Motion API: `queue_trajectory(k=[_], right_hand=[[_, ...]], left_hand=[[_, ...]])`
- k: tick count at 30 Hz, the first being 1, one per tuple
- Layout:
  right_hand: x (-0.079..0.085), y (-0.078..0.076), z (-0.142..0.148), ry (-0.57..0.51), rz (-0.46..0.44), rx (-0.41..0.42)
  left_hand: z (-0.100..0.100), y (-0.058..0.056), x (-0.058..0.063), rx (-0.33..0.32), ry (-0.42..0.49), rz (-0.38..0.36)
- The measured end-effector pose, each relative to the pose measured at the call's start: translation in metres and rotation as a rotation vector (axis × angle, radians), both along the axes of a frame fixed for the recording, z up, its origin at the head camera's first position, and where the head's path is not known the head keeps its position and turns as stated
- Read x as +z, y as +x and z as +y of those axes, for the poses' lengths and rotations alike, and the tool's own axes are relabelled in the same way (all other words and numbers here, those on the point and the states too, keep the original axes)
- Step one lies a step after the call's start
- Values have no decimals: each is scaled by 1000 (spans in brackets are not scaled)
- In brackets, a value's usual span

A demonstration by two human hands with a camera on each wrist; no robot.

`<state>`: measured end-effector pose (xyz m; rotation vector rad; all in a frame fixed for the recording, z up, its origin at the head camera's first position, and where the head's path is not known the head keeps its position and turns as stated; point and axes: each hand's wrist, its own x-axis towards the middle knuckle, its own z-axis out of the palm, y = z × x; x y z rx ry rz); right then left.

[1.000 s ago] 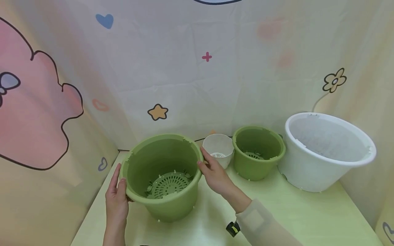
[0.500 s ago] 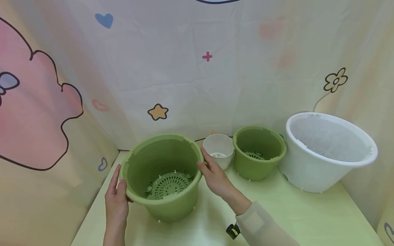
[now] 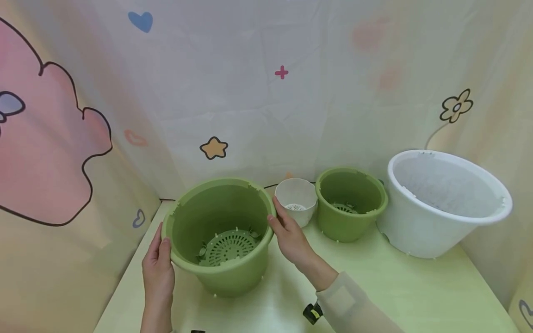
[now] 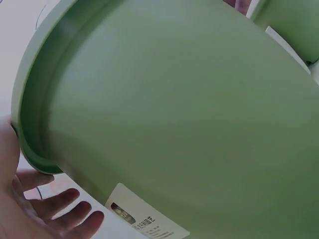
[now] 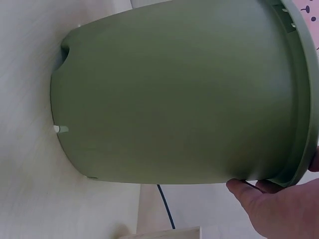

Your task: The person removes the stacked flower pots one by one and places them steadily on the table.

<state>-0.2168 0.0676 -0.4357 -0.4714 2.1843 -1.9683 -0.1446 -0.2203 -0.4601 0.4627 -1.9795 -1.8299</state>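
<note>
A large green plastic flowerpot [image 3: 220, 273], with a slotted grate in its bottom, stands at the left of the table. My left hand [image 3: 159, 277] holds its rim on the left side, thumb at the lip. In the left wrist view, the fingers [image 4: 75, 216] hang a little apart from the pot's wall, near a white printed label [image 4: 144, 214]. On the opposite side my right hand [image 3: 293, 238] grips the rim, thumb on top. The right wrist view shows the right-hand fingers at the rim and the pot's base close to the tabletop.
Right of the pot stand a small white pot [image 3: 296, 199], a medium green pot [image 3: 347, 226] and a large white pot [image 3: 424, 231] in a row. A printed curtain [image 3: 250, 92] hangs behind the pale table [image 3: 374, 286]. A black strap-like object [image 3: 312, 313] is beside the right sleeve.
The head view has shifted slightly, so the scene appears a little higher. Both hands keep the same hold on the large green flowerpot.
</note>
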Motion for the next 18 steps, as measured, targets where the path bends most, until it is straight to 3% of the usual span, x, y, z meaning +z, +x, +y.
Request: queue_trajectory(k=[6,18], right_hand=[[-1,0,-2,-27,-19,-29],[-2,1,-5,-49,-27,-46]], left_hand=[[2,0,1,-41,89,41],[4,1,5,-50,82,12]])
